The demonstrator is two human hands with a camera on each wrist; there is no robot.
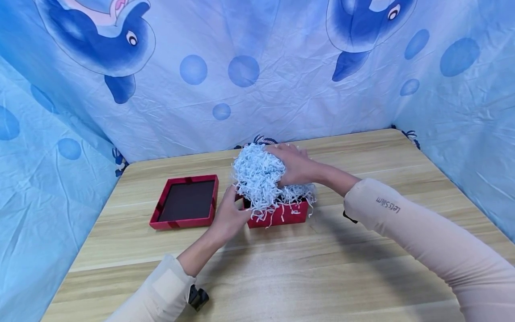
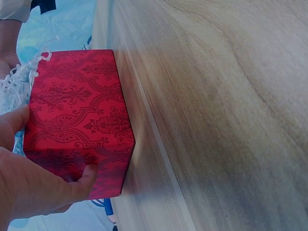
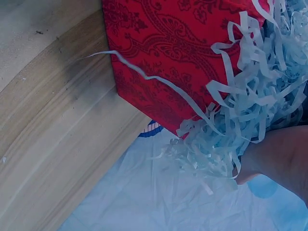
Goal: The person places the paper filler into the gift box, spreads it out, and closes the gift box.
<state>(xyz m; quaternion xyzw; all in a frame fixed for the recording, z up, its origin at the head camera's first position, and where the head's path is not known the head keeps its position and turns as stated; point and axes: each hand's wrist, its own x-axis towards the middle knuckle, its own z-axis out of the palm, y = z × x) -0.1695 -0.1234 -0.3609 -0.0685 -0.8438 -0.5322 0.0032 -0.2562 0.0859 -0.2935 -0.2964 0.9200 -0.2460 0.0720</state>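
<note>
A red box (image 1: 277, 217) with a dark damask-like pattern stands on the table, its open top heaped with pale blue shredded paper (image 1: 259, 174). At the box's left end, my left hand (image 1: 230, 214) grips it; in the left wrist view one digit presses the patterned side (image 2: 77, 101) near its corner and another lies by the rim. My right hand (image 1: 295, 165) holds a big clump of the shreds above the box, its fingertips partly hidden. Strands hang over the box's front, and in the right wrist view loose shreds (image 3: 240, 106) spill past its edge.
Left of the box lies a red lid (image 1: 214, 201), inside up, with a dark lining. Both rest on a wooden table (image 1: 301, 277). Blue cloth (image 1: 281, 103) printed with dolphins and bubbles hangs behind the table and along both sides.
</note>
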